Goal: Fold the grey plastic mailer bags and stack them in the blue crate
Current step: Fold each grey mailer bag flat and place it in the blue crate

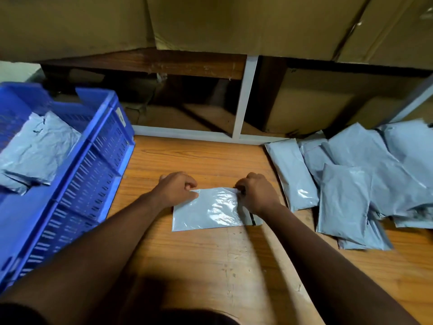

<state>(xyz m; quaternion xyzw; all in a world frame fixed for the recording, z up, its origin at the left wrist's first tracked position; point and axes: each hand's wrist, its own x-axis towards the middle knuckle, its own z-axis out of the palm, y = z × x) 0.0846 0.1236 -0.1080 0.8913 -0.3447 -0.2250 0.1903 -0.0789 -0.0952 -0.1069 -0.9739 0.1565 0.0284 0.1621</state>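
Observation:
A grey mailer bag (pixel 210 211) lies flat on the wooden table (pixel 199 266) in front of me. My left hand (pixel 174 187) pinches its far left corner with curled fingers. My right hand (pixel 256 191) pinches the far right corner, covering part of that edge. A dark strip shows at the bag's right end. The blue crate (pixel 77 172) stands at the left, and folded grey bags (pixel 37 148) lie inside it. A loose pile of grey mailer bags (pixel 358 179) spreads over the table's right side.
Behind the table stands a dark wooden shelf with a white upright post (pixel 243 97) and brown cardboard boxes (pixel 304 109). More cardboard (pixel 234 22) hangs over the shelf top. The crate's wall is close to my left forearm.

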